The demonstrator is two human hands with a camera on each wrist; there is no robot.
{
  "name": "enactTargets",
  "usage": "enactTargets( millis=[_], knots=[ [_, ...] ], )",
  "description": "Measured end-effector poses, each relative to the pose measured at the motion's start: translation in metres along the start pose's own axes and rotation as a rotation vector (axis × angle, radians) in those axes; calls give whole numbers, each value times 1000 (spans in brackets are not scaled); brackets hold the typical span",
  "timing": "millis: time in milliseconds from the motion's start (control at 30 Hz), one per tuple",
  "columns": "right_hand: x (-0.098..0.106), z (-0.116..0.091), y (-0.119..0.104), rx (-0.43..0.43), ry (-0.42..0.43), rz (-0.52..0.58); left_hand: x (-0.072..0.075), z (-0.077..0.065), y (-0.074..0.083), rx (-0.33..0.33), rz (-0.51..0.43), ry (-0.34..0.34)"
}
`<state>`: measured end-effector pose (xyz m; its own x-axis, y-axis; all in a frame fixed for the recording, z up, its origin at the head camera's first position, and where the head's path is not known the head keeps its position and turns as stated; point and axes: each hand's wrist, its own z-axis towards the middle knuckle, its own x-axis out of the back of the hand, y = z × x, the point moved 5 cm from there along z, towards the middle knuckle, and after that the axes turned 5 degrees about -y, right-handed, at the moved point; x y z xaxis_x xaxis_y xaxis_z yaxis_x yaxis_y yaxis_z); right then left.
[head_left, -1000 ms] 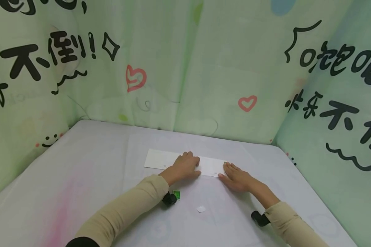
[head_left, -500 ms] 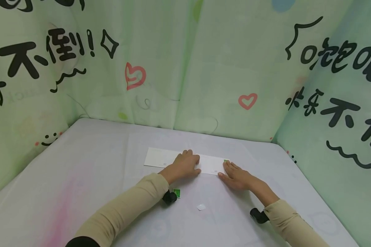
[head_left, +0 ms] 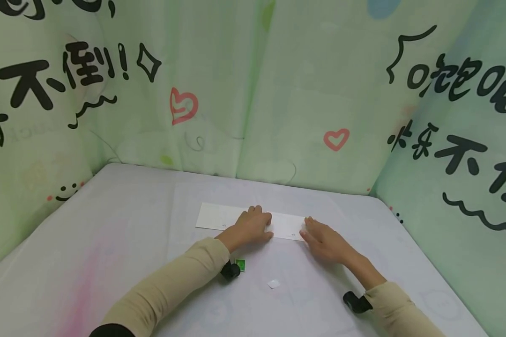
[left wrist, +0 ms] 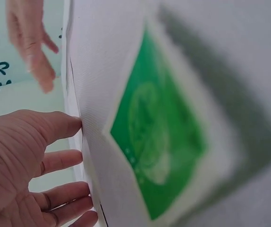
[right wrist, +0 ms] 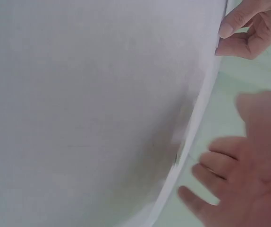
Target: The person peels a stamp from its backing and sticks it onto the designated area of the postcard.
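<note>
A long white card strip (head_left: 286,225) lies flat towards the back of the table. My left hand (head_left: 253,227) rests on its middle, fingertips and thumb touching it, as the left wrist view also shows. At the strip's right end is my right hand (head_left: 326,242); in the right wrist view its loosely bent fingers stand off the surface and hold nothing. A tiny dark green edge (right wrist: 176,159) shows near it there. A green square sticker with a pale border (left wrist: 156,137) lies under my left wrist. Nearer me is a small white paper square (head_left: 273,284).
A white cloth covers the table (head_left: 152,281), with a pink smear at left. Green printed curtains (head_left: 286,93) stand around its back and sides. Black wrist cameras (head_left: 230,271) hang under both forearms, the left one close to the green sticker.
My right hand has come up off the strip's end and shifted slightly right. The green corner that showed by its fingertips is now out of sight in the head view. My left hand stays put.
</note>
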<state>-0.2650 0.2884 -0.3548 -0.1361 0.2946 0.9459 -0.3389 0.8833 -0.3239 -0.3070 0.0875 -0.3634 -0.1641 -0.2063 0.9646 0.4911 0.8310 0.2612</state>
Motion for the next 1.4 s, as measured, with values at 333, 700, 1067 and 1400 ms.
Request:
enactTargets(
  millis=[333, 700, 1067, 1400],
  knots=[
    [32, -19, -5, -53, 449, 274, 0, 2, 3, -27, 60, -20],
    [48, -33, -31, -94, 441, 450, 16, -11, 3, -60, -62, 56],
    [47, -37, -49, 6, 429, 489, 35, -31, -7, -78, -151, 91],
    [38, -34, -63, 31, 387, 534, 36, -54, -29, -31, -197, 113]
  ],
)
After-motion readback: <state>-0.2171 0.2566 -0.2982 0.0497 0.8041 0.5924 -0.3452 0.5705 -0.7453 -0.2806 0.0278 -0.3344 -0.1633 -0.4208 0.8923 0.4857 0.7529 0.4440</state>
